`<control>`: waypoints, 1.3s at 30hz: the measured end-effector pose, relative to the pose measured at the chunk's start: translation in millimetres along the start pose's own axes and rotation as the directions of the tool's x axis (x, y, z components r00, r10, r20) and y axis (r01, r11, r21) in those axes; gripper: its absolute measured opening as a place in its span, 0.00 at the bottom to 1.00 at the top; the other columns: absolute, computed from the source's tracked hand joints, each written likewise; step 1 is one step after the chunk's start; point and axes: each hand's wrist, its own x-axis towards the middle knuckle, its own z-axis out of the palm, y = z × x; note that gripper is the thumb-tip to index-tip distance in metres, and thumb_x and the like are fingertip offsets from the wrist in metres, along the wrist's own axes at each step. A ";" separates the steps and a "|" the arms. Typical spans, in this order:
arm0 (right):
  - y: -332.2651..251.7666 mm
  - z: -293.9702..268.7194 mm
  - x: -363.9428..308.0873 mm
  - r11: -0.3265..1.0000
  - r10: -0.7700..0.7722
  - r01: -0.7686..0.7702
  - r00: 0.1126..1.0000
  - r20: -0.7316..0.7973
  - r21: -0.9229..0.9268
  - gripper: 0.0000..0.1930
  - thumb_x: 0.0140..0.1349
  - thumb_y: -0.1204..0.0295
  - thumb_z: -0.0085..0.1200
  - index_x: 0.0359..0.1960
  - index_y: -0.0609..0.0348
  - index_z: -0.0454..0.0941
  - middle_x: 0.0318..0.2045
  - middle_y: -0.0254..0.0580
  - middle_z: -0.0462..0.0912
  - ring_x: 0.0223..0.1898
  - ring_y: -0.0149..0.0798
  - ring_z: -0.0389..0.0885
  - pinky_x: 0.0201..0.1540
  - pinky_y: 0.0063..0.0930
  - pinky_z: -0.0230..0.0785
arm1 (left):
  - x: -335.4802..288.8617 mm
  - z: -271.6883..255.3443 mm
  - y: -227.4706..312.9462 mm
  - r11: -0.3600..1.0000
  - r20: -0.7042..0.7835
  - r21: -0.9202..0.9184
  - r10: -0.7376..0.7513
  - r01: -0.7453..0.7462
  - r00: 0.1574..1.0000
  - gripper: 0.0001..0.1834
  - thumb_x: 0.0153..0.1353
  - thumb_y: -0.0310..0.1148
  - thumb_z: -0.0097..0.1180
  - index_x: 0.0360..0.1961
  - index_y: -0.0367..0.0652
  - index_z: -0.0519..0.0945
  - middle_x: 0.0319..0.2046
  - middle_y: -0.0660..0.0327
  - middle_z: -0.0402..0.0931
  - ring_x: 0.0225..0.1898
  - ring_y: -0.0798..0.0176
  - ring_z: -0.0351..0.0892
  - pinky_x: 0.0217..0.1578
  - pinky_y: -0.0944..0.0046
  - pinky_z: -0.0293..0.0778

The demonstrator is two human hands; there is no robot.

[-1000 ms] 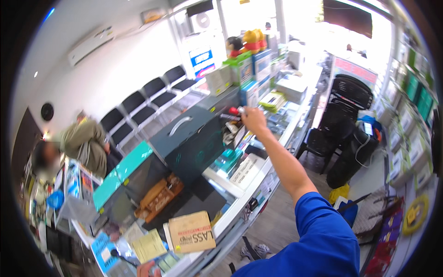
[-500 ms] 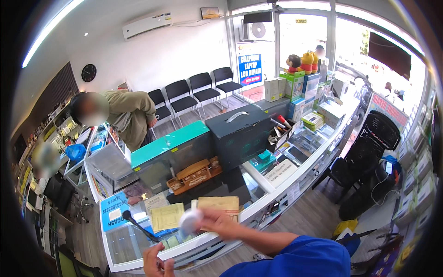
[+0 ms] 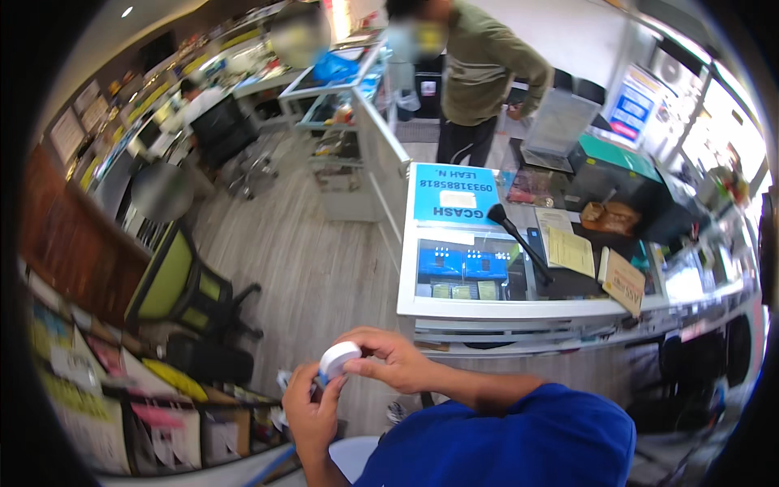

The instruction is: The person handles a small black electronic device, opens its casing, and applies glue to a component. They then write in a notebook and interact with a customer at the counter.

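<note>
- Disc, white and thick, is held near, left of the glass counter.
- Right hand pinches its rim, thumb and fingers nearly closed.
- Left hand sits just beside, fingers half curled; its hold cannot be told.
- Right, yellow paper lies on the counter.
- Far, a person in olive stands; left, a green chair.

Round white disc between left hand and right hand, lower centre of frame. White-framed glass counter, right of frame; on it, left to right: rectangular blue sign, long black brush-like tool, yellow paper sheet, brown cardboard packet.
</note>
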 end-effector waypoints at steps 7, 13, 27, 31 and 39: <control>65.3 37.0 129.5 0.985 0.157 -0.149 0.983 -0.098 0.090 0.30 0.75 0.52 0.56 0.69 0.56 0.68 0.50 0.35 0.79 0.44 0.30 0.77 0.47 0.26 0.72 | 122.8 -67.5 -78.5 0.931 0.123 0.272 0.219 -0.245 0.968 0.13 0.62 0.34 0.70 0.42 0.37 0.83 0.30 0.55 0.74 0.30 0.59 0.73 0.32 0.59 0.69; 147.1 12.2 191.3 0.878 0.440 -0.343 0.854 -0.277 0.334 0.26 0.74 0.49 0.56 0.61 0.56 0.73 0.40 0.32 0.80 0.32 0.25 0.73 0.33 0.22 0.67 | 249.4 -58.1 -141.9 0.923 0.561 0.213 0.153 -0.321 0.814 0.12 0.66 0.35 0.66 0.43 0.37 0.83 0.29 0.54 0.73 0.30 0.54 0.71 0.35 0.56 0.71; 227.6 -56.3 507.9 0.922 0.366 -0.237 0.794 -0.486 0.307 0.20 0.71 0.51 0.61 0.50 0.54 0.78 0.33 0.31 0.81 0.30 0.25 0.73 0.32 0.22 0.66 | 577.0 -101.7 -286.8 0.981 0.534 -0.125 0.194 -0.150 0.823 0.15 0.62 0.31 0.70 0.48 0.39 0.83 0.35 0.61 0.76 0.31 0.67 0.70 0.32 0.65 0.68; 246.3 -81.1 631.8 0.946 0.274 -0.134 0.818 -0.506 0.295 0.20 0.73 0.53 0.60 0.50 0.57 0.78 0.34 0.33 0.82 0.31 0.25 0.75 0.33 0.23 0.68 | 706.3 -128.9 -286.7 0.975 0.537 -0.177 0.209 -0.133 0.817 0.14 0.60 0.28 0.72 0.47 0.40 0.84 0.34 0.63 0.77 0.26 0.72 0.66 0.27 0.69 0.63; 247.7 -132.0 855.4 0.925 0.165 0.060 0.826 -0.539 0.375 0.21 0.75 0.50 0.55 0.52 0.56 0.76 0.35 0.35 0.82 0.31 0.28 0.76 0.34 0.25 0.68 | 945.0 -166.2 -301.9 0.934 0.571 -0.353 0.259 -0.052 0.779 0.14 0.60 0.28 0.72 0.47 0.45 0.86 0.34 0.69 0.77 0.24 0.77 0.61 0.25 0.72 0.60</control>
